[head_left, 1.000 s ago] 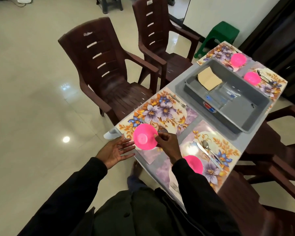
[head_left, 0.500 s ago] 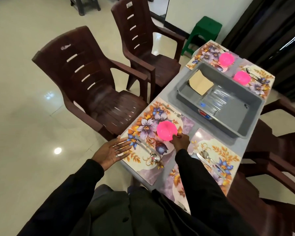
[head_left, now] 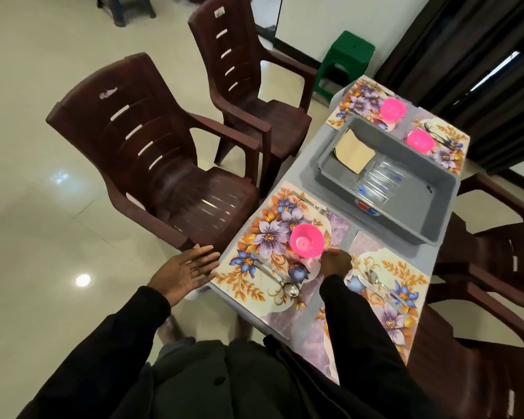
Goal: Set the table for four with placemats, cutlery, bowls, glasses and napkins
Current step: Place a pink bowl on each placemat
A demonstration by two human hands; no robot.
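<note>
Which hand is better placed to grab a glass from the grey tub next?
Right, probably. The right hand sits by the pink bowl, nearer the grey tub; the left hand is open beyond the table edge.

Brown plastic armchair [head_left: 152, 152] beside a matching chair [head_left: 242, 71], glossy cream floor [head_left: 43, 267], green stool [head_left: 350, 55] against the wall [head_left: 330, 19], dark curtains [head_left: 466, 55].

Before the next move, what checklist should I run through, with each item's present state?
1. Pink bowl upright on near-left placemat: ok.
2. Right hand clear of that bowl: cannot tell, fingertips are at its rim.
3. Left hand free: ok, open, holding nothing.
4. Glasses set on the mats: not ok, lying in the gray tub.
5. Bowl on near-right placemat: cannot tell, the sleeve covers part.
</note>
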